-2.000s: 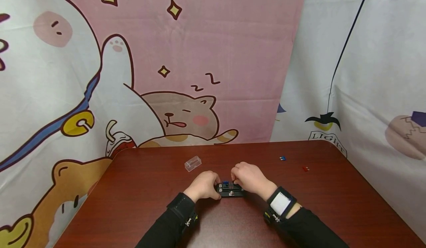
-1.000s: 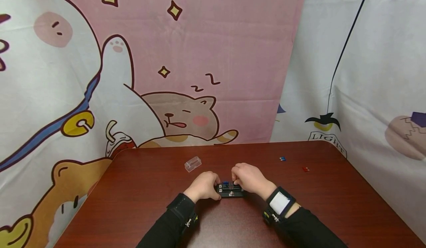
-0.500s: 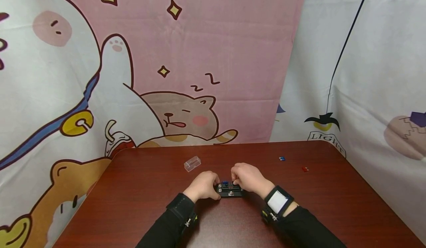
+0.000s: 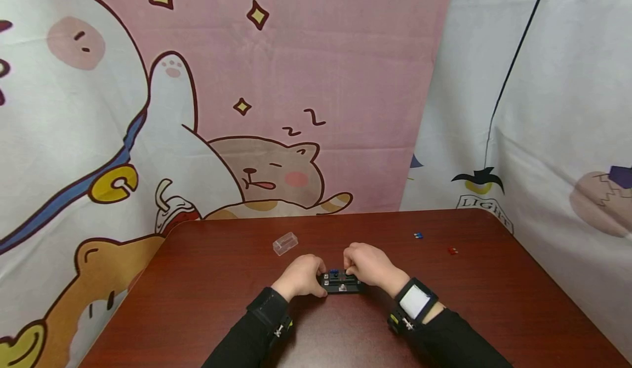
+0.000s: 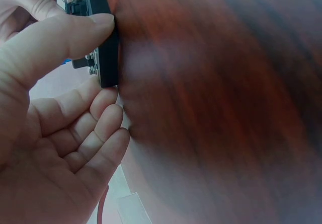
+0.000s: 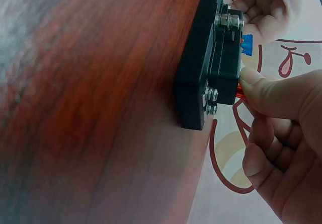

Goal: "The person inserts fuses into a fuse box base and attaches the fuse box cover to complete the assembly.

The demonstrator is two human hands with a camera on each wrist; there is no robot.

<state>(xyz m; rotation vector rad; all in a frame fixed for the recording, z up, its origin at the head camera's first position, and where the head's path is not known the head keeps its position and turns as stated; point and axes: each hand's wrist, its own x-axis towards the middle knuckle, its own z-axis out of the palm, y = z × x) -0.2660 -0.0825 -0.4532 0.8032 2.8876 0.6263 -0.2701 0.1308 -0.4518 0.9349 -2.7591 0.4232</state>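
Left hand (image 4: pixel 301 276): curled around the left end of the black block (image 4: pixel 342 284), with thumb against its near side.
Right hand (image 4: pixel 370 262): bent closed at the right part of the black block, seemingly pinching a red piece (image 6: pixel 240 90), mostly hidden behind the thumb.
Block: sat on the brown table (image 4: pixel 197 313) between both hands, showing silver bolts (image 6: pixel 230 20).
Blue piece (image 6: pixel 247 45): stuck out of the block's top, left of the red piece.
Clear box (image 4: pixel 285 243): lay beyond the left hand.
Small loose items: lay beyond the right hand and off to its right, blue item (image 4: pixel 418 236) farther back than red item (image 4: pixel 452 251).
Printed cloth (image 4: pixel 375 83): hung behind the table.
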